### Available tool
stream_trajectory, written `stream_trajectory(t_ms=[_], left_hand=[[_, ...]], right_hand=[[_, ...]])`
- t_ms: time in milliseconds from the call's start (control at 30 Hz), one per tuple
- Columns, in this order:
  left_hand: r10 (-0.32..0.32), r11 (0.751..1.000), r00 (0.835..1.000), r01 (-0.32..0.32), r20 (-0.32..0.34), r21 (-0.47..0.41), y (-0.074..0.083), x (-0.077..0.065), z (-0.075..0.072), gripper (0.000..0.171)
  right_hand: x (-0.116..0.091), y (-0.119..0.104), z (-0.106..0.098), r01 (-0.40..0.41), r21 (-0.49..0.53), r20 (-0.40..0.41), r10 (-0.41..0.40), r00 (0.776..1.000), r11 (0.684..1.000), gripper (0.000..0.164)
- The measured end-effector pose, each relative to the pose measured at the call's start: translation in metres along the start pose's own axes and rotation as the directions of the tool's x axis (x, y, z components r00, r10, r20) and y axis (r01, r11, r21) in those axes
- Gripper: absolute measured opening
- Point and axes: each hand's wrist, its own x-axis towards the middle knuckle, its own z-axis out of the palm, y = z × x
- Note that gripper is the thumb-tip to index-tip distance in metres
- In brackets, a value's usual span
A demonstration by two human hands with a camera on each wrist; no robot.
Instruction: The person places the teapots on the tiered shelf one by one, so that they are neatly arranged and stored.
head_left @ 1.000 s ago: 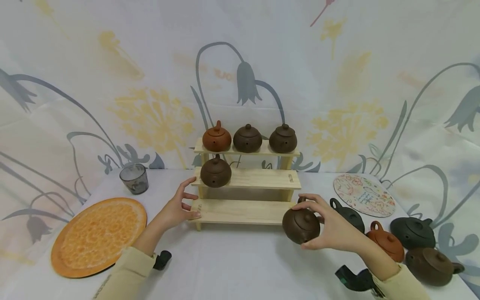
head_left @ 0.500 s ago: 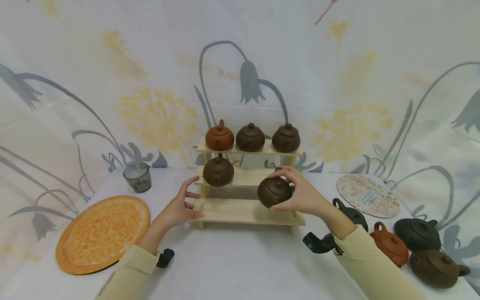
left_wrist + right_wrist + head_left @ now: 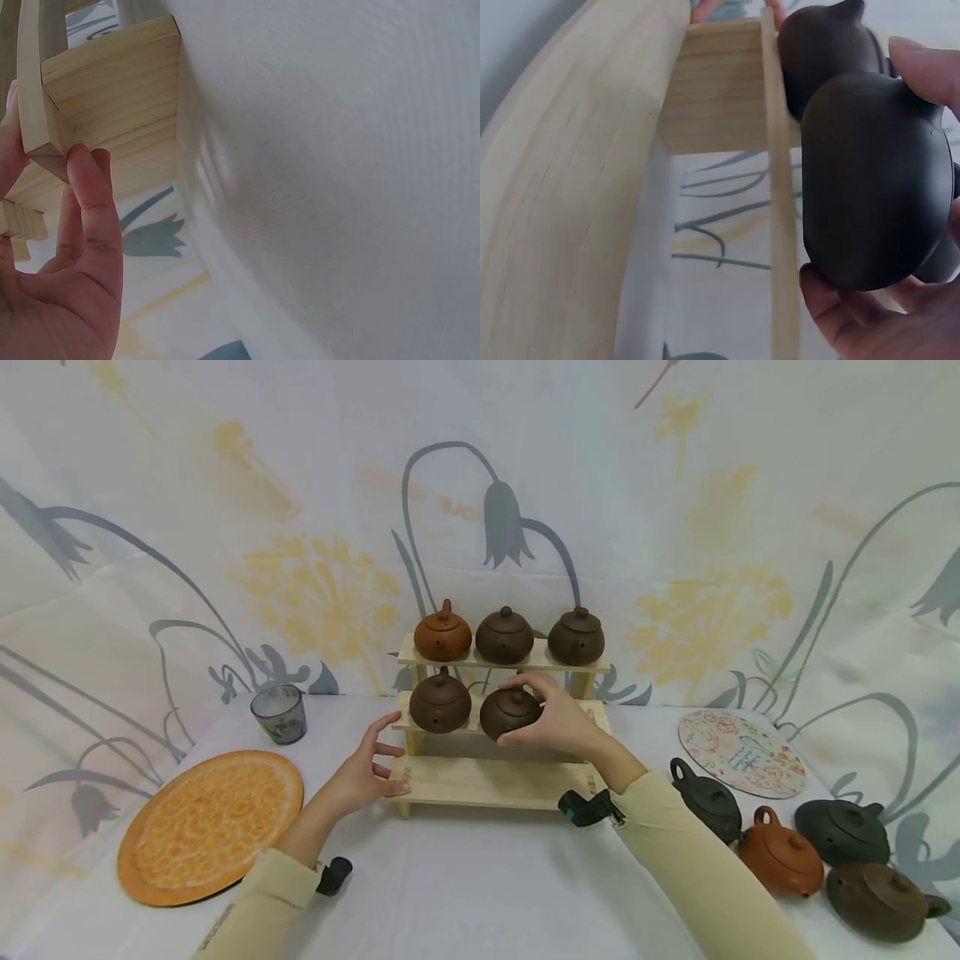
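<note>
A dark brown teapot (image 3: 504,717) is in my right hand (image 3: 557,718), held over the middle tier of the wooden stand (image 3: 480,781). The right wrist view shows thumb and fingers round the smooth side of the teapot (image 3: 877,180), close over the board's front edge. Just left of it a similar brown teapot (image 3: 440,702) sits on that tier. My left hand (image 3: 363,781) grips the stand's left end; in the left wrist view its fingertips (image 3: 88,169) press the corner of a wooden board (image 3: 41,82). On the top tier stand a reddish teapot (image 3: 442,635) and two brown teapots (image 3: 504,637).
Right of the stand several teapots rest on the white table, among them a reddish one (image 3: 782,856) and a black one (image 3: 843,831). Behind them lies a patterned round mat (image 3: 742,752). At left are an orange round mat (image 3: 210,827) and a grey glass (image 3: 281,714).
My right hand has carried the brown teapot left and up, from the stand's lower right end to the middle tier beside the other teapot. The left hand has kept its place.
</note>
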Motion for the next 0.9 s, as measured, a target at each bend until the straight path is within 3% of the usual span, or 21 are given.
stream_trajectory(t_ms=[233, 467, 567, 767, 900], left_hand=[[0.011, 1.0, 1.0, -0.011, 0.017, 0.007, 0.001, 0.001, 0.001, 0.096], [-0.001, 1.0, 1.0, 0.001, 0.005, 0.024, 0.003, 0.001, 0.001, 0.096], [-0.001, 1.0, 1.0, 0.001, 0.011, 0.024, 0.003, 0.0, 0.001, 0.096], [-0.009, 0.999, 1.0, 0.009, 0.002, 0.032, 0.002, -0.001, 0.0, 0.096], [-0.017, 0.999, 1.0, 0.017, -0.003, 0.033, 0.001, 0.0, 0.0, 0.097]], right_hand=[[0.001, 0.003, 0.002, -0.037, 0.029, -0.022, 0.038, 0.999, 0.999, 0.066], [-0.002, 0.011, 0.005, 0.076, 0.061, -0.023, -0.075, 0.997, 0.995, 0.07], [-0.006, 0.012, 0.004, 0.09, 0.083, -0.027, -0.088, 0.996, 0.992, 0.072], [-0.021, 0.015, -0.01, 0.095, 0.146, -0.028, -0.092, 0.995, 0.985, 0.073], [-0.039, 0.019, -0.025, 0.08, 0.121, -0.027, -0.077, 0.997, 0.989, 0.07]])
